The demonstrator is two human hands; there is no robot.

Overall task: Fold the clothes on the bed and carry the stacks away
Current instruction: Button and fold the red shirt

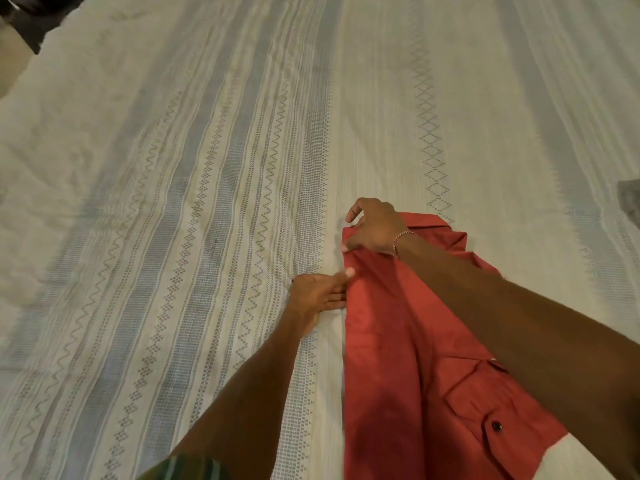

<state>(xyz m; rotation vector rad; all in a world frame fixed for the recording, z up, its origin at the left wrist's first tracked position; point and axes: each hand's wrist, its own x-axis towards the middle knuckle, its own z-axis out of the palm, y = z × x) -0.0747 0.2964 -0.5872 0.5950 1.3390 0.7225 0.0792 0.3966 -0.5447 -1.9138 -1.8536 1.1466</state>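
Nearest the viewer, a red shirt (408, 368) lies on the bedspread (207, 202), its left side turned in to a straight edge and a buttoned pocket showing. Farther on, the left hand (317, 296) presses that edge with straight fingers, and the right hand (372, 227) pinches the far corner beside the collar. Folding appears barely begun. At far right lies a grey garment (630, 199); no stacks show.
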